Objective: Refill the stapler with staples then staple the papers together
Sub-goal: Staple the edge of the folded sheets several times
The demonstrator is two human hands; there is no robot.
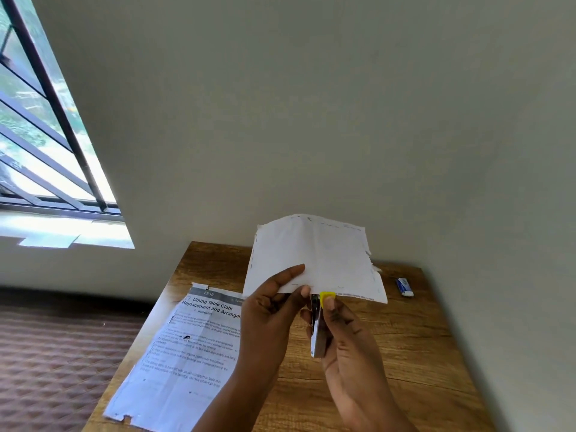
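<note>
Head view shows a wooden table (405,353) against the wall, a printed sheet (187,347) lying flat on its left part. Above it the left hand (268,310) pinches the lower edge of the folded papers (314,260), held raised. The right hand (346,341) grips the metal stapler (317,332), its yellow-tipped nose apparently touching that edge. A small staple box (404,287) lies far right

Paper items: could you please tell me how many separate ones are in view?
2: a small stack held up in the left hand, and a printed sheet flat on the table. The stack's sheet count is unclear.
</note>
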